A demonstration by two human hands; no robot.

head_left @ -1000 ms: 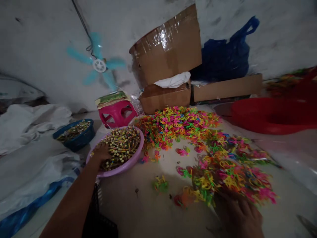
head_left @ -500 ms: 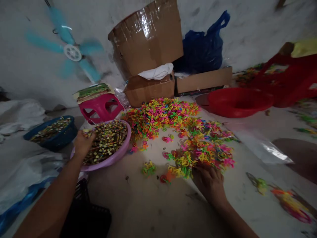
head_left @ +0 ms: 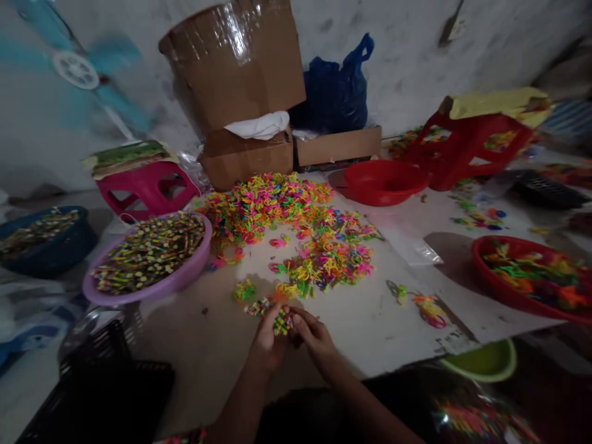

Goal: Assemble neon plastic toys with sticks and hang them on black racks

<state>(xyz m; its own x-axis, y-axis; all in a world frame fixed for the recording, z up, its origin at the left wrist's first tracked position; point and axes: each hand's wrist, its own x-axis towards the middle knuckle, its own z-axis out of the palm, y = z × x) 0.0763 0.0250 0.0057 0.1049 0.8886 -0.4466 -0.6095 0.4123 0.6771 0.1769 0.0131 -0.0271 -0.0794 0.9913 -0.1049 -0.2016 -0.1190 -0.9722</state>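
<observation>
The small bundle of coloured pieces point(head_left: 281, 320) sits low at the centre, just in front of you, pinched between both hands; your left hand point(head_left: 267, 338) and right hand point(head_left: 315, 336) meet over it, fingers closed on it. Just beyond lies the heap of bright plastic rings point(head_left: 296, 228); to the left stands the purple basin point(head_left: 148, 280) of small sticks.

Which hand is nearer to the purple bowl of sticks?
The left hand, on the bowl's side. The purple bowl lies up and to its left; the right hand is beyond the left, farther away.
</observation>
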